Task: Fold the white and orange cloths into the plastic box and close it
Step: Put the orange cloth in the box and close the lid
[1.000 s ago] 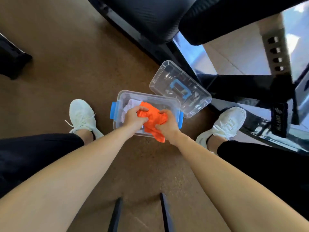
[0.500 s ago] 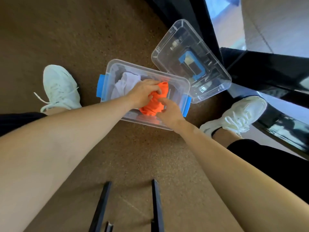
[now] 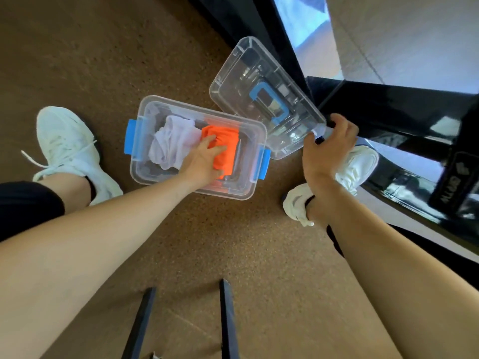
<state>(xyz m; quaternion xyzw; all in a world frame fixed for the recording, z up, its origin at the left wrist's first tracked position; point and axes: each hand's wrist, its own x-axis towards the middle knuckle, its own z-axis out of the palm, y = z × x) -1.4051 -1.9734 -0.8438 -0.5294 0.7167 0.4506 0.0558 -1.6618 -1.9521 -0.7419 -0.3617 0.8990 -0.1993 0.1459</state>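
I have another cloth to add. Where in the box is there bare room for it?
Little is free. The white cloth fills the left half of the box, the orange cloth the middle, with the left hand pressing on it. Bare strips remain along the right wall by the blue latch and along the near wall. The lid, gripped by the right hand, lies outside.

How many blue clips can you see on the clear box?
2. One blue clip is on the box's left end, one on its right end. None seem hidden.
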